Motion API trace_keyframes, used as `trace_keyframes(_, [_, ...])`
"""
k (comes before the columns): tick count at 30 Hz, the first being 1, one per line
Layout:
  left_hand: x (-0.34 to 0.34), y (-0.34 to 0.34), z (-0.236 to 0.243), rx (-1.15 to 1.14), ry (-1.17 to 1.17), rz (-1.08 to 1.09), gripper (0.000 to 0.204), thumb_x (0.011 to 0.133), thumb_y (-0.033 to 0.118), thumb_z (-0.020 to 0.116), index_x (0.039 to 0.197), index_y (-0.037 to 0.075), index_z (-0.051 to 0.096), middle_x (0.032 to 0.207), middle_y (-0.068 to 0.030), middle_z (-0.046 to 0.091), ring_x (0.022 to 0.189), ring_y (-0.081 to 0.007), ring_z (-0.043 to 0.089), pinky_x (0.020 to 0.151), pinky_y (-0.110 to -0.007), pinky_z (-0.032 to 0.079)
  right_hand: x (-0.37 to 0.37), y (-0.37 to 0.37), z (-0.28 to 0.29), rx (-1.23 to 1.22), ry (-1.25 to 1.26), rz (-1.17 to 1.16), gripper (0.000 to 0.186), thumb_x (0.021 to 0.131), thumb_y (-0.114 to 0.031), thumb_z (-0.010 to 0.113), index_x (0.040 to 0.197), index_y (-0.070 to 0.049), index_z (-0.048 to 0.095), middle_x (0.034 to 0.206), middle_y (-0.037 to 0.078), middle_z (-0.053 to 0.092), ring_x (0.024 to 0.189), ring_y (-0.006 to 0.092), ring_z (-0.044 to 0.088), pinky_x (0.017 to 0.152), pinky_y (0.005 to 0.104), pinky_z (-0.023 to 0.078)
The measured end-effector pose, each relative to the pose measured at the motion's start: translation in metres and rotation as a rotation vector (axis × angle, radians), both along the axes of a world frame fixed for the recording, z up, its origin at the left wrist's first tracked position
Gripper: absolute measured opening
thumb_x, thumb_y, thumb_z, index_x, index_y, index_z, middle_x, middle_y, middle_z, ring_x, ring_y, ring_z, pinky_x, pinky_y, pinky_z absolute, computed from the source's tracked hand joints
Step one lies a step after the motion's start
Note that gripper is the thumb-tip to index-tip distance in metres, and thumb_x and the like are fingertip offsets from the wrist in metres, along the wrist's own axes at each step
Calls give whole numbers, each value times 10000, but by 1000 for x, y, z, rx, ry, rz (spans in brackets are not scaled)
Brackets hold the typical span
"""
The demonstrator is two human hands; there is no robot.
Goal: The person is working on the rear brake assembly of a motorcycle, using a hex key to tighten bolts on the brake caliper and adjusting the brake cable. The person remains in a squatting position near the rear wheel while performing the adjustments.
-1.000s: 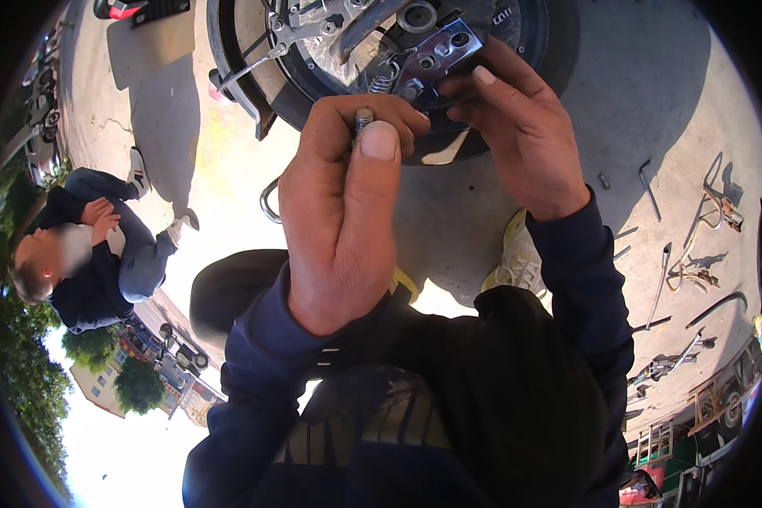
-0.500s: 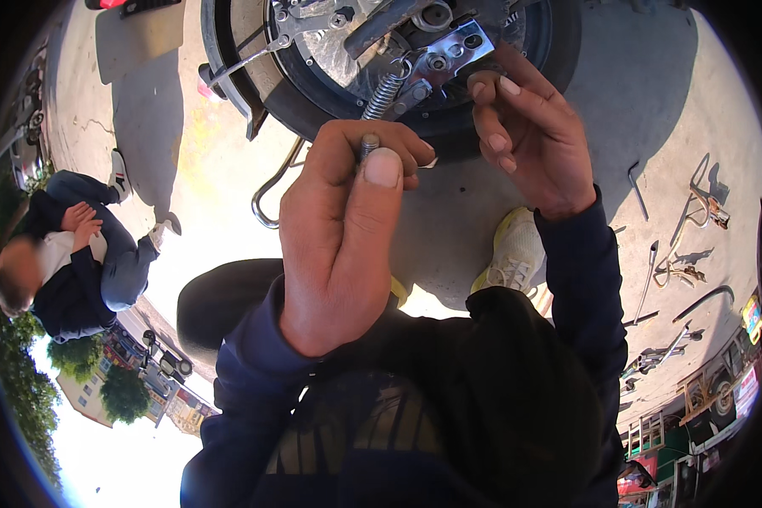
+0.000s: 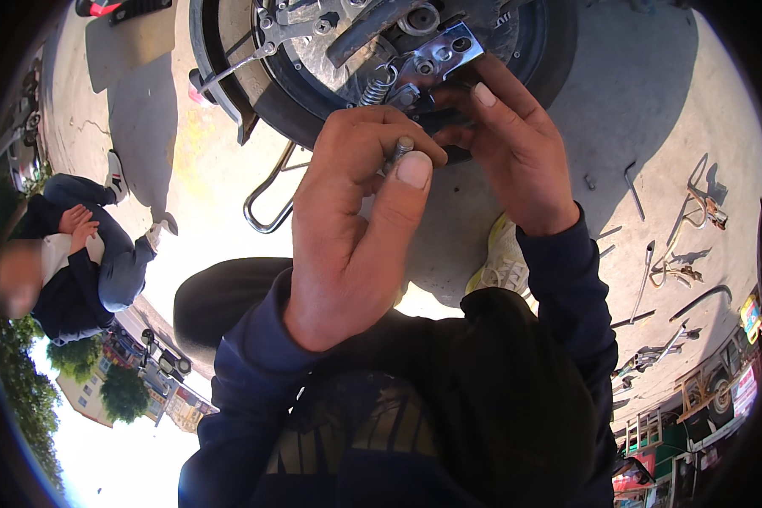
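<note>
My left hand (image 3: 347, 229) is closed, with a threaded bolt (image 3: 405, 146) pinched between thumb and forefinger, its rounded end showing above the thumb. My right hand (image 3: 516, 144) reaches to the lower side of a shiny metal bracket (image 3: 440, 61) on the wheel. Its fingers are apart and bent, and some tips are in shadow or behind the bracket; I cannot tell whether they touch it. A coil spring (image 3: 378, 86) hooks on beside the bracket, just above my left knuckles. Behind these parts is the wheel with its black tyre (image 3: 559, 59).
A bent metal stand (image 3: 267, 203) shows left of my left hand. Tools, including a hex key (image 3: 635, 190) and a long rod (image 3: 643, 279), lie on the concrete at right. A person (image 3: 76, 245) sits at the far left. My pale shoe (image 3: 504, 262) is below my right hand.
My left hand has moved slightly right with the bolt, which now tilts. My right hand has moved a little left and its fingers are now nearer the bracket. The view has shifted slightly.
</note>
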State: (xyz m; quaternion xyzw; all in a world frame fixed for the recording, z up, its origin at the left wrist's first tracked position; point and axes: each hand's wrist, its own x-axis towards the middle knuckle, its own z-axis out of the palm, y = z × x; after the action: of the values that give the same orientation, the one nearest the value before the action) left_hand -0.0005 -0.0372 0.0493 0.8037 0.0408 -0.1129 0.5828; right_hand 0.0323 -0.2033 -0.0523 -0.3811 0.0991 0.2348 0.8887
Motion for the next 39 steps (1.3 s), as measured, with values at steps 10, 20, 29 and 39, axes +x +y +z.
trace_keyframes(10, [-3, -43, -26, -1093, 582, 331, 289, 1008, 213, 664, 1259, 72, 639, 1126, -43, 696, 1007, -142, 657, 927, -327, 516, -16, -43, 70, -1015, -798, 59, 346, 855, 15, 755, 1193, -30, 698, 1031, 112, 710, 861, 187, 701, 733, 284, 549])
trace_keyframes(20, [5, -35, -35, -1065, 510, 405, 244, 999, 258, 687, 1157, 74, 710, 1009, -8, 712, 948, -101, 658, 837, -295, 546, -9, -16, 61, -1119, -891, -103, 273, 860, -5, 763, 1128, -35, 722, 1013, 101, 718, 785, 165, 692, 704, 278, 546])
trace_keyframes(29, [-11, 5, -32, 775, -466, 136, 411, 822, 262, 800, 1128, 37, 641, 1127, -136, 646, 1055, -350, 606, 920, -448, 480, 16, -22, 43, -1263, -846, -139, 229, 874, -81, 770, 1094, -46, 713, 919, 93, 726, 751, 184, 698, 671, 285, 544])
trace_keyframes(39, [8, 14, -65, 908, -350, 22, 478, 959, 441, 681, 1159, 12, 615, 726, -154, 706, 642, -321, 713, 542, -394, 546, 38, -14, 40, -1579, -1240, -34, 191, 890, -90, 724, 1079, -82, 700, 919, 93, 726, 790, 290, 699, 666, 352, 556])
